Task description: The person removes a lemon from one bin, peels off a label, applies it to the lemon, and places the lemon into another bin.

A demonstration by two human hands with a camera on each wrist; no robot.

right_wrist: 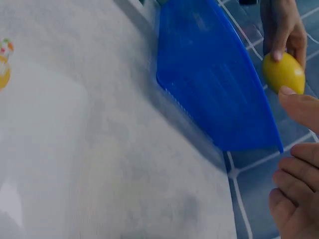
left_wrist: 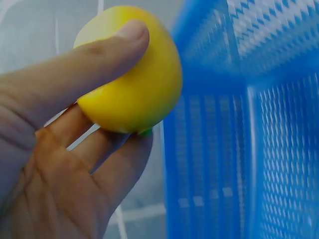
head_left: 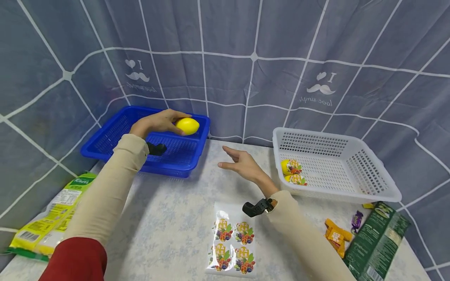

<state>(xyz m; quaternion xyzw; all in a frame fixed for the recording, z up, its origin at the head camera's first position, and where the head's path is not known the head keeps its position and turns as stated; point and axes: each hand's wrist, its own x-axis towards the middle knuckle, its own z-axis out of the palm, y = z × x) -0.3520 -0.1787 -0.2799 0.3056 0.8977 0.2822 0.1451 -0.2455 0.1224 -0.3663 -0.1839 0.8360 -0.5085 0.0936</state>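
Note:
My left hand grips a yellow lemon over the right part of the blue basket. In the left wrist view the thumb lies across the lemon, the other fingers are behind and below it, and a small green tip shows at its lower end. My right hand is held over the table between the two baskets, its fingers extended and holding nothing. In the right wrist view its fingers are spread from the thumb. Below it lies a sheet of fruit stickers.
At the right a white basket holds two yellow fruits bearing stickers. Near it lie orange-wrapped snacks, a purple candy and a green packet. A yellow-green bag lies at the left. A grey curtain hangs behind.

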